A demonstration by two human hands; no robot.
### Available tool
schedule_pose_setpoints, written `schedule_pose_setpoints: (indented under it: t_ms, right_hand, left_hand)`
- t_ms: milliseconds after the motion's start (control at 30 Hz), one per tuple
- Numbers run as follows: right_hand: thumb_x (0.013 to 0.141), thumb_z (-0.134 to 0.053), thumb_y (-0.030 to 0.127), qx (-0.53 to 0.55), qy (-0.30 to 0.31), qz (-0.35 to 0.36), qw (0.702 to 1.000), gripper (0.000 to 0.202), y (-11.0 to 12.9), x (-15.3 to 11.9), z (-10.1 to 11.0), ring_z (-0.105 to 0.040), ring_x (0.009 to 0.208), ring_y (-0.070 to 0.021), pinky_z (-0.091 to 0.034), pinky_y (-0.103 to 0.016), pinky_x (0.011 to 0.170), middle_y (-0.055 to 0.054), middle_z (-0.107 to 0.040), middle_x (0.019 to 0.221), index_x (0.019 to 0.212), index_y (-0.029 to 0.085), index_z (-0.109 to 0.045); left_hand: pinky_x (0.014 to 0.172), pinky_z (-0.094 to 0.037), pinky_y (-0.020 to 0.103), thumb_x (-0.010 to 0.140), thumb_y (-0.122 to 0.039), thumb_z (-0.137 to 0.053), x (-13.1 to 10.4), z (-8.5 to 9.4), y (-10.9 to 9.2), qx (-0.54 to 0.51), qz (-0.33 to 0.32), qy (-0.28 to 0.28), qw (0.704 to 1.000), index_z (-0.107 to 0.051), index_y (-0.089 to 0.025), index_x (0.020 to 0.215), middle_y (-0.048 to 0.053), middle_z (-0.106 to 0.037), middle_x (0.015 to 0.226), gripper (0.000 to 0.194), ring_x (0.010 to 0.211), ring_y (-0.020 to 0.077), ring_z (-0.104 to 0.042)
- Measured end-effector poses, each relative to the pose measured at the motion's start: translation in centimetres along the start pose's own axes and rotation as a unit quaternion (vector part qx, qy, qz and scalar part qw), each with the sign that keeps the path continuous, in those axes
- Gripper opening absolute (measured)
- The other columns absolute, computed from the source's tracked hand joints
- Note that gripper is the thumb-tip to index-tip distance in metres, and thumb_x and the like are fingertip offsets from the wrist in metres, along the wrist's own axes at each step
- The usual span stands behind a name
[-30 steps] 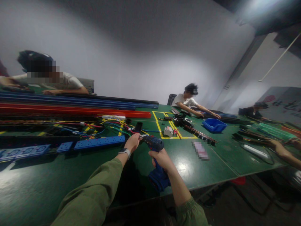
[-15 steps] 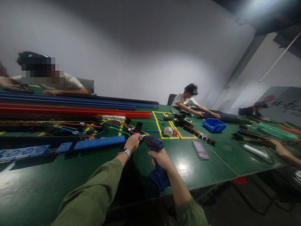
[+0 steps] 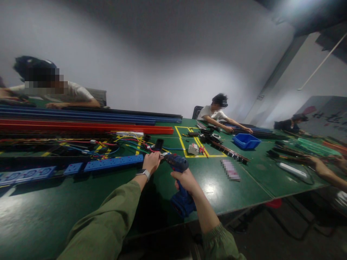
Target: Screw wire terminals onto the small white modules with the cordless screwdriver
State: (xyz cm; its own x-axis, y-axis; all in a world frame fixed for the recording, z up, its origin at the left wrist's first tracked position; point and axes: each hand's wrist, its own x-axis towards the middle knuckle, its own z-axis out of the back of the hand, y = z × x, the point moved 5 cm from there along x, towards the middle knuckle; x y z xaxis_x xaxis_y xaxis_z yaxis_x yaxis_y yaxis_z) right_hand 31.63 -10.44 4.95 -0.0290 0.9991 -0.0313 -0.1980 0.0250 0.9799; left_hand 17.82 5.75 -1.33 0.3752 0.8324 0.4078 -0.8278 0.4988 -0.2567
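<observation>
In my right hand (image 3: 185,178) is a blue cordless drill (image 3: 176,162), its handle wrapped by my fingers and its nose pointing left. My left hand (image 3: 152,162), with a watch on the wrist, is closed near the drill's tip; whatever sits in its fingers is hidden. Just beyond that hand is a small black open box (image 3: 158,144). Left of it lies a row of blue socket modules (image 3: 114,163) in a dark channel. Coloured wires (image 3: 130,141) spread out behind the row.
Red (image 3: 86,127) and blue rails (image 3: 81,115) run across the table's left side. A grey breaker (image 3: 193,148), a blue bin (image 3: 246,141) and a blurred pink-white item (image 3: 230,170) lie to the right. Co-workers sit across the table; another person's arm (image 3: 325,171) reaches in at right.
The view has shifted slightly. Both hands and the drill keep nearly the same position against each other, and nothing has visibly been let go.
</observation>
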Motion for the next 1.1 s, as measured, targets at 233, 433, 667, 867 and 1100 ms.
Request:
schedule_pose_setpoints:
  t_ms: [233,433,667,867,1100]
  right_hand:
    - [0.077,-0.06,0.023,0.02,0.003,0.011,1.0,0.043,0.22,-0.02,0.04,-0.052,0.035,-0.0142,-0.038,-0.021,0.034,0.007,-0.049,0.05,0.12,0.019,-0.056]
    - [0.078,-0.058,0.023,0.007,0.005,-0.01,1.0,0.033,-0.23,0.12,0.0,-0.051,0.035,-0.0138,-0.037,-0.021,0.034,0.007,-0.046,0.045,0.111,0.016,-0.059]
    - [0.078,-0.058,0.022,0.005,0.006,0.003,1.0,0.039,0.07,-0.02,-0.06,-0.052,0.035,-0.0143,-0.038,-0.02,0.035,0.008,-0.045,0.043,0.116,0.017,-0.058]
    - [0.077,-0.057,0.023,0.003,0.007,0.001,1.0,0.035,0.06,0.06,-0.18,-0.05,0.034,-0.0141,-0.037,-0.021,0.034,0.009,-0.044,0.044,0.111,0.018,-0.058]
    - [0.076,-0.057,0.024,0.007,-0.007,0.005,1.0,0.028,0.04,0.08,-0.19,-0.049,0.034,-0.0116,-0.036,-0.021,0.034,0.007,-0.048,0.053,0.103,0.019,-0.057]
  left_hand:
    - [0.086,-0.032,0.039,0.095,-0.037,-0.043,0.11,0.06,0.01,-0.001,0.007,0.011,1.0,-0.059,-0.018,0.11,0.012,-0.066,0.106,0.029,0.1,0.0261,-0.059]
    - [0.086,-0.032,0.04,0.094,-0.037,-0.044,0.1,-0.03,0.05,0.002,0.001,0.001,1.0,-0.059,-0.018,0.109,0.011,-0.067,0.104,0.028,0.099,0.027,-0.059]
    - [0.087,-0.031,0.041,0.093,-0.035,-0.046,0.06,-0.09,0.06,0.012,-0.005,-0.016,1.0,-0.059,-0.018,0.106,0.011,-0.067,0.1,0.026,0.095,0.0269,-0.059]
    - [0.087,-0.03,0.04,0.094,-0.038,-0.043,0.07,-0.26,0.21,0.006,0.002,-0.012,1.0,-0.06,-0.018,0.105,0.011,-0.067,0.101,0.028,0.096,0.0264,-0.058]
    - [0.088,-0.03,0.039,0.095,-0.038,-0.044,0.07,-0.13,0.14,0.01,0.01,-0.006,1.0,-0.059,-0.018,0.106,0.011,-0.067,0.101,0.028,0.097,0.0265,-0.058]
